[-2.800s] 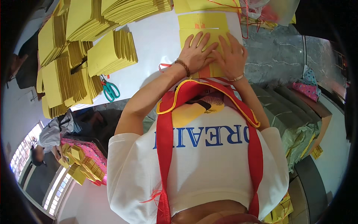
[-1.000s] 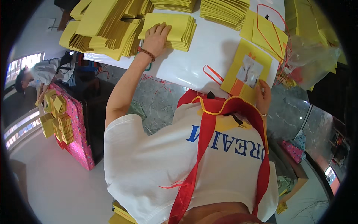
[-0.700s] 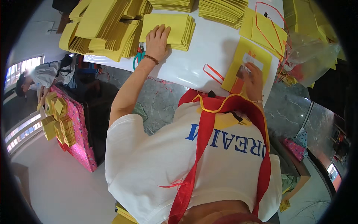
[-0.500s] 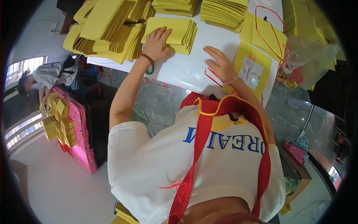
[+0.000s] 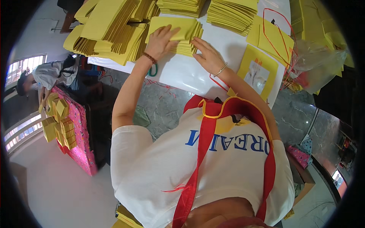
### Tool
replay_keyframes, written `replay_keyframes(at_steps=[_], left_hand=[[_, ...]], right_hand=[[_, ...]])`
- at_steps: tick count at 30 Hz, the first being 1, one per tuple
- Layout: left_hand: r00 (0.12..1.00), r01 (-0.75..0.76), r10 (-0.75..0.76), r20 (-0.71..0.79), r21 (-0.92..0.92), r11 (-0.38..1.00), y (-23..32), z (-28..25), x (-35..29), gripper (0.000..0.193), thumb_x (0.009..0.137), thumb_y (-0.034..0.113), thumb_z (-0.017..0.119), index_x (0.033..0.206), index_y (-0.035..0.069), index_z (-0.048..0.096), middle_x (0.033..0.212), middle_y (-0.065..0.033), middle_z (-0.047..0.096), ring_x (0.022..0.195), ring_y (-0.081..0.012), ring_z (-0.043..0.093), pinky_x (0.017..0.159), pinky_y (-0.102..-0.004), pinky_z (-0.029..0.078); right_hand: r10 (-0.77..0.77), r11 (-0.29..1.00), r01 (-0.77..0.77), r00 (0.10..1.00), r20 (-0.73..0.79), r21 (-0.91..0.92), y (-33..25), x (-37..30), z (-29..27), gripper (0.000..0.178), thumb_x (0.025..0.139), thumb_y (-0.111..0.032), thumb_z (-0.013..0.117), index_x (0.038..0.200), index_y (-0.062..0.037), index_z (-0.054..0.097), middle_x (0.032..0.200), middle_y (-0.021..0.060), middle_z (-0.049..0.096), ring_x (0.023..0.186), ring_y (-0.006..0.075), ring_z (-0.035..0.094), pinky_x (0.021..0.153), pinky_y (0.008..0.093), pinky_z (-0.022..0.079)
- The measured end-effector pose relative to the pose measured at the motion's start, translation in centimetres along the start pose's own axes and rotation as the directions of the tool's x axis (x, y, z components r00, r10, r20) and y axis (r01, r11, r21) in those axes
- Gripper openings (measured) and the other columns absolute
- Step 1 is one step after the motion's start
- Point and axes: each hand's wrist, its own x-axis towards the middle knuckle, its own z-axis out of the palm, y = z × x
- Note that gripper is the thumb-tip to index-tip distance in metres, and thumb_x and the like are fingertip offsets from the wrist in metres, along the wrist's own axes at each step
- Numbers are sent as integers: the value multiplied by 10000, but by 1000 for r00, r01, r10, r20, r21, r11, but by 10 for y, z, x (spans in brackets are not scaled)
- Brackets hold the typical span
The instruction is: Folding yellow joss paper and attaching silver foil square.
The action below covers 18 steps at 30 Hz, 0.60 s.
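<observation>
The left hand lay across the folded yellow paper stack on the white table, fingers loosely apart; the right hand was at its right edge, any pinch unclear. Uneven pressure could have skewed the loose layers.

Green-handled scissors mostly behind left hand

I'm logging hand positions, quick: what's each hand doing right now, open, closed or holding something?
Left hand: open, resting on the folded yellow paper stack.
Right hand: open, at that stack's right edge; whether it touches can't be told.
</observation>
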Motion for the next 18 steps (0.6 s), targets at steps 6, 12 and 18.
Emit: replay_keyframes(at_steps=[6, 12, 18], left_hand=[[1000, -25, 26, -2, 213, 977, 12, 14, -9, 497, 876, 431, 433, 1314, 196, 402, 1334, -167, 359, 1208, -351, 329, 976, -479, 257], [1000, 25, -23, -14, 123, 992, 5, 21, -13, 432, 885, 376, 436, 1292, 231, 438, 1339, -145, 362, 1219, -335, 317, 980, -463, 242], [998, 28, -17, -67, 170, 985, 13, 31, -16, 398, 886, 325, 447, 1274, 235, 462, 1331, -134, 372, 1219, -325, 317, 975, -449, 238]], right_hand=[[52, 995, -64, 988, -148, -81, -15, 5, -5, 399, 819, -201, 558, 1198, -92, 494, 1269, 92, 461, 1167, 270, 436, 941, 373, 362], [-212, 928, 198, 977, -9, -316, -13, 6, 14, 453, 795, -220, 583, 1227, -137, 476, 1257, 26, 467, 1206, 201, 398, 938, 457, 327], [-107, 875, 123, 992, 60, -469, -20, -9, 16, 484, 778, -207, 590, 1241, -131, 472, 1279, 33, 450, 1233, 198, 368, 973, 489, 296]])
